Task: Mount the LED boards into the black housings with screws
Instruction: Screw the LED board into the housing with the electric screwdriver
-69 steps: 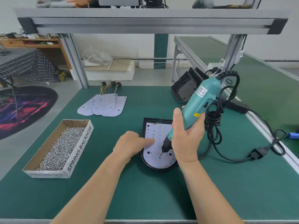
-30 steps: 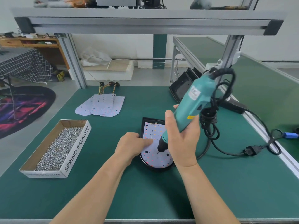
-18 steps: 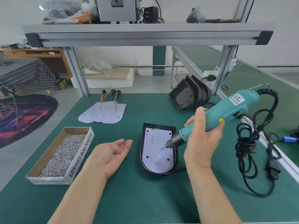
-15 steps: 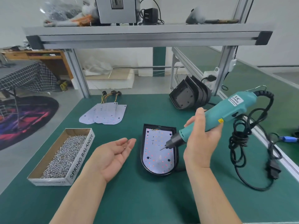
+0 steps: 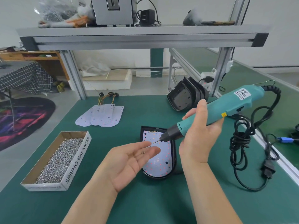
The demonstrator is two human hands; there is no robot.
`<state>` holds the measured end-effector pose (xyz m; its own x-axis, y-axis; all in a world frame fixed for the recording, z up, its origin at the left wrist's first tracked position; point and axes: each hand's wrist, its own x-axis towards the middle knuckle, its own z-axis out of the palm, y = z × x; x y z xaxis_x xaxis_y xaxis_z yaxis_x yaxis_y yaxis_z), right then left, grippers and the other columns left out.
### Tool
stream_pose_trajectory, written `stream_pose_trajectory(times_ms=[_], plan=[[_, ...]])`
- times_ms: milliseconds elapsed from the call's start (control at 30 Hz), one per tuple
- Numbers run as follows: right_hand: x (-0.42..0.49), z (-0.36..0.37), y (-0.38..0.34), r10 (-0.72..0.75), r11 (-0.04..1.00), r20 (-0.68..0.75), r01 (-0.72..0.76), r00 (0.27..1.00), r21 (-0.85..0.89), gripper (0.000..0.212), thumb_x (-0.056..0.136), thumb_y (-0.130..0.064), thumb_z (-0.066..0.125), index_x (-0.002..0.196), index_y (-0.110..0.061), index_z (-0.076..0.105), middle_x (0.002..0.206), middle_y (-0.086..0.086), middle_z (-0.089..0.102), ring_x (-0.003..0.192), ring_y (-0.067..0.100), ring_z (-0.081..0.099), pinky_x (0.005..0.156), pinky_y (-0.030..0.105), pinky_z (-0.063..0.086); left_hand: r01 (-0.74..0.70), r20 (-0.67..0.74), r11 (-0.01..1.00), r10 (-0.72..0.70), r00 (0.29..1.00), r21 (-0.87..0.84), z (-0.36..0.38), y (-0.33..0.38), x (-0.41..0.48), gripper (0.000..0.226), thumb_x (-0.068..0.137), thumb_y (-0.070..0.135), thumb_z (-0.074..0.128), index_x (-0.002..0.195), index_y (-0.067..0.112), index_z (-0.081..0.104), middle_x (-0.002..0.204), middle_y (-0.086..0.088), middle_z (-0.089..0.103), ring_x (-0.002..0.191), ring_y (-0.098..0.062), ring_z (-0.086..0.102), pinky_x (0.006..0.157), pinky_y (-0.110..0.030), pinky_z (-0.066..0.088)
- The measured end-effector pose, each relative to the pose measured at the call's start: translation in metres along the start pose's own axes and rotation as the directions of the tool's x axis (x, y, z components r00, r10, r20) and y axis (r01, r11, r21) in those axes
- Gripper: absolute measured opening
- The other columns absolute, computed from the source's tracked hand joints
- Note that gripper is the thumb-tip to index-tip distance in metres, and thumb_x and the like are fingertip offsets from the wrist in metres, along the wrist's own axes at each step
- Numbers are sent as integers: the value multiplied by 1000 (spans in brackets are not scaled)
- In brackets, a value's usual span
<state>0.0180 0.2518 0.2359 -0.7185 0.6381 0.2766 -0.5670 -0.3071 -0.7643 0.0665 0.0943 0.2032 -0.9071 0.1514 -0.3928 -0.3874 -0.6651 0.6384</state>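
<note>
The left hand (image 5: pixel 127 160) lay flat under a small loose metal screw (image 5: pixel 143 152); the teal electric screwdriver (image 5: pixel 226 109) gripped in the right hand (image 5: pixel 200 139) might nudge it off.

One wide-angle view was taken from the person's head, directed forward and down over the green tabletop (image 5: pixel 145 199). The left hand (image 5: pixel 127 160) and right hand (image 5: pixel 199 136) were seen close beneath it; the overhead shelf (image 5: pixel 145 32) and room were caught farther off.
</note>
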Motion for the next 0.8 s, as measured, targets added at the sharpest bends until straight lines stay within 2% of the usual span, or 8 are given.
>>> stream_pose_trajectory(times_ms=[100,233,333,433,567,667,800], plan=[[1,3,0,9,1000,-3,-8,1000,18,17,94,-28,62,91,-20,48,63,3,55,56,13,53,60,22,48,-4,98,1000,4,995,-2,0,4,-3,36,86,-23,38,119,-23,51,115,-42,61,106,-47,67,79,-35,61],[-1,5,3,22,1000,9,-22,1000,22,17,93,-30,63,91,-21,48,63,3,55,57,14,53,60,22,47,-16,96,996,8,995,84,3,0,-2,27,92,-21,43,115,-22,55,111,-38,66,103,-39,71,74,-27,61],[-2,5,4,28,999,29,-28,999,18,18,93,-30,63,90,-20,48,62,3,54,56,15,52,58,22,46,-26,61,993,19,998,119,4,-3,-2,21,94,-16,47,112,-19,57,98,-32,71,90,-33,75,66,-22,60],[-2,6,3,27,1000,47,-28,999,14,18,92,-32,63,88,-22,49,62,4,54,56,16,52,58,22,46,-33,48,991,27,998,126,4,-4,-2,22,93,-6,53,114,-14,55,79,-22,69,67,-23,73,56,-18,57],[-1,6,2,31,999,50,-32,998,25,20,90,-34,64,88,-21,49,60,3,53,55,16,51,59,23,46,-24,15,989,22,1000,143,6,-5,2,23,77,10,68,94,-5,64,69,-13,64,51,-13,63,46,-14,52],[-1,7,1,43,998,46,-45,998,40,22,89,-35,65,89,-21,48,60,3,53,55,16,50,59,26,46,-8,-2,995,9,1000,96,5,-4,4,20,69,12,73,81,-2,76,66,-9,62,50,-9,60,44,-12,50],[-1,7,0,40,998,36,-42,999,41,22,89,-34,64,90,-20,47,59,3,53,55,16,50,59,26,46,25,16,1000,-25,1000,-13,0,-4,5,24,67,3,71,89,-5,78,74,-13,68,61,-10,69,51,-13,54]])
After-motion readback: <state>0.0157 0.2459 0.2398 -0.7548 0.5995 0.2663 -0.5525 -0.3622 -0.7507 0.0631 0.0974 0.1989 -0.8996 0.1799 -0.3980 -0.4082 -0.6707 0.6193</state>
